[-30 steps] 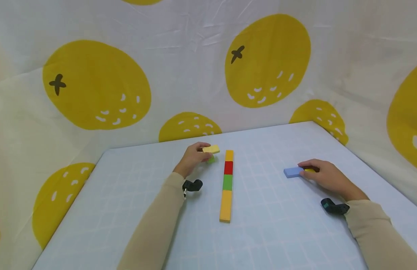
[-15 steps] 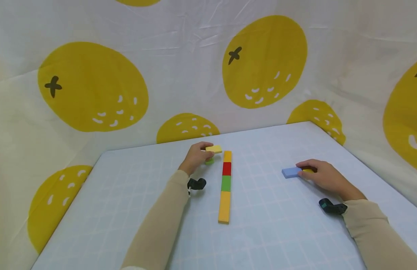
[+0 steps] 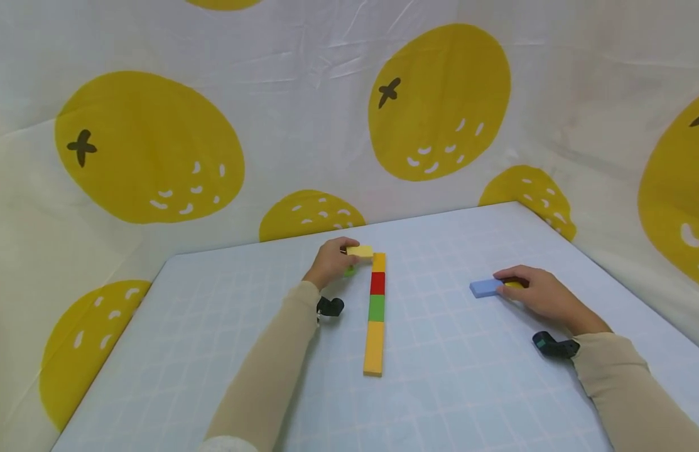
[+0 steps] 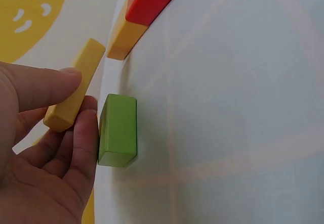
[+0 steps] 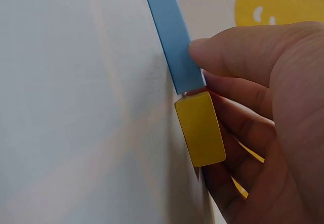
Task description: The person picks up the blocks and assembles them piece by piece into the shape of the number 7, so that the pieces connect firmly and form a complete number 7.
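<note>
My left hand (image 3: 328,262) pinches a pale yellow block (image 3: 360,252) between thumb and fingers, above the table, its end close to the far end of a row of blocks. Beneath that hand a light green block (image 4: 120,130) stands on the cloth. From far to near, the row runs orange block (image 3: 379,262), red block (image 3: 377,283), green block (image 3: 376,307), longer orange block (image 3: 374,348). On the right, my right hand (image 3: 541,298) pinches a blue block (image 3: 485,288). A yellow block (image 5: 202,130) sits by the blue one's end, next to the curled fingers.
A pale blue checked cloth covers the table (image 3: 439,389). Behind and beside it hangs a white curtain (image 3: 304,125) printed with large yellow fruit. Each wrist wears a small black camera, one by the left sleeve (image 3: 264,370) and one by the right sleeve (image 3: 620,376).
The left hand has moved right with the pale yellow block, bringing it close to the row's far end. The right hand stays on the blue block; the view has shifted slightly.
</note>
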Tool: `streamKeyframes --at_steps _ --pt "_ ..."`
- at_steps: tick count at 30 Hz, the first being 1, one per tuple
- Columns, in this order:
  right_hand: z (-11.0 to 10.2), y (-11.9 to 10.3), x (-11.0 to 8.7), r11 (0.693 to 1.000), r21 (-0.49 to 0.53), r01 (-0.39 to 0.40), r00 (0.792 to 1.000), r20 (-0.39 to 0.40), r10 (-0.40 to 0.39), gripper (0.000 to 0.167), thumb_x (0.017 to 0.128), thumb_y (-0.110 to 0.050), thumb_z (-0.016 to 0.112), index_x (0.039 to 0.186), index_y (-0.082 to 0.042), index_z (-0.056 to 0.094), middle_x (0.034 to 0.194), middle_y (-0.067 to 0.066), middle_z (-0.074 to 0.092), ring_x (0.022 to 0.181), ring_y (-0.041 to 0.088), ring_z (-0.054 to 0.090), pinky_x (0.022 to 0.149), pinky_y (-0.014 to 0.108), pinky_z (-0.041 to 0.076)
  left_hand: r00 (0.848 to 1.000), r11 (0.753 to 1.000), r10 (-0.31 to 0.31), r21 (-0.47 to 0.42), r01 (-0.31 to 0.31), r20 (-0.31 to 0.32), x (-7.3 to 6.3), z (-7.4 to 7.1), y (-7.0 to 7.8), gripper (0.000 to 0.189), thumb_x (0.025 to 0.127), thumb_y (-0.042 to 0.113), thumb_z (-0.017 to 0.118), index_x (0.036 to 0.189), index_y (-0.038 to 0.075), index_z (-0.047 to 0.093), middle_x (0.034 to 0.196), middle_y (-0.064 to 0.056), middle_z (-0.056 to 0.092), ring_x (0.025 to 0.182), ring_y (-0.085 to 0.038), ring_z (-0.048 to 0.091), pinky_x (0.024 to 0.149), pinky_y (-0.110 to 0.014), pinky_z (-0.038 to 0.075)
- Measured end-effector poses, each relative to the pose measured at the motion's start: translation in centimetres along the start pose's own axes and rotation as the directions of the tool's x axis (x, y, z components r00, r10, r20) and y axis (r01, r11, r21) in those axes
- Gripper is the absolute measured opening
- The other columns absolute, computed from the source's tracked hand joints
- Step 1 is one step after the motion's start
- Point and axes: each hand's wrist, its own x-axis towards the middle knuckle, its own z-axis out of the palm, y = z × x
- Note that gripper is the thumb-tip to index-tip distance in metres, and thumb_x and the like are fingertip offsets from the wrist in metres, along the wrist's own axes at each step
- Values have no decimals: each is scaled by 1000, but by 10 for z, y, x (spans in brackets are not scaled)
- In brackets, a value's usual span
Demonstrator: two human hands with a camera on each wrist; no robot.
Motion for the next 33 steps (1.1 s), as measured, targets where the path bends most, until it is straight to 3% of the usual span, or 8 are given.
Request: streamKeyframes --at_steps 15,23,33 --pt "1 0 0 1000 -10 0 1000 -18 0 56 97 -45 65 136 -5 59 140 25 51 125 44 44 105 66 34 1000 995 19 97 -18 -3 8 9 14 35 93 15 72 127 16 67 124 -3 61 110 -23 53 101 -38 47" --pt "-2 0 0 1000 9 -19 1000 -20 19 55 96 -44 65 135 -6 59 141 24 50 127 44 42 105 67 32 999 996 52 67 -52 -3 11 13 21 35 92 13 70 127 14 67 123 -5 63 107 -24 56 99 -38 48" --pt "5 3 2 1000 4 0 999 -40 0 52 97 -43 64 135 -7 59 140 22 52 128 43 44 106 65 33 998 995 69 73 -68 -7 21 20 17 36 94 12 67 130 12 65 129 -6 62 110 -25 55 102 -39 46"
